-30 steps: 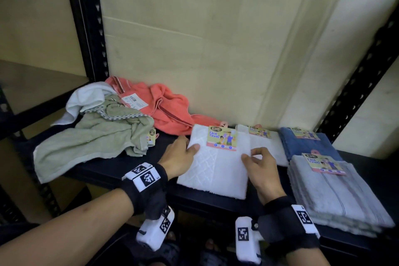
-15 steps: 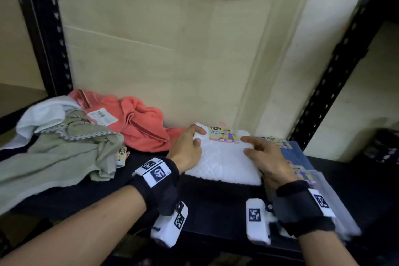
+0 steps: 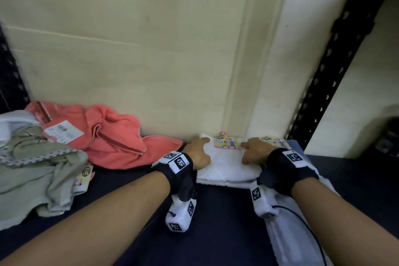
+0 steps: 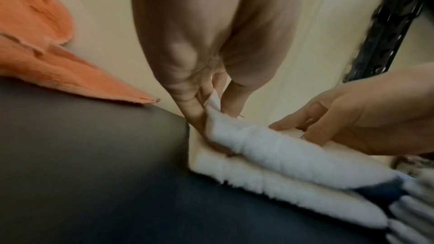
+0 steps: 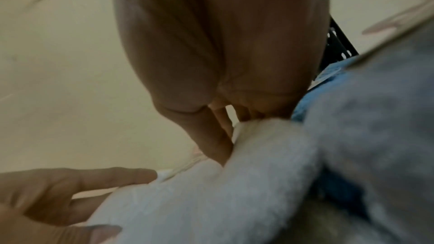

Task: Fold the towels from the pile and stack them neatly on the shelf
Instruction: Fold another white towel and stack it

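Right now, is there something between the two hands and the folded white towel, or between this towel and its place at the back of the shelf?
Nothing visible. The left hand and the right hand already hold the white towel, which lies on another folded white towel against the wall.

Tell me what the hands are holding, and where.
Both hold the folded white face towel: left hand pinches its left edge, right hand its right end.
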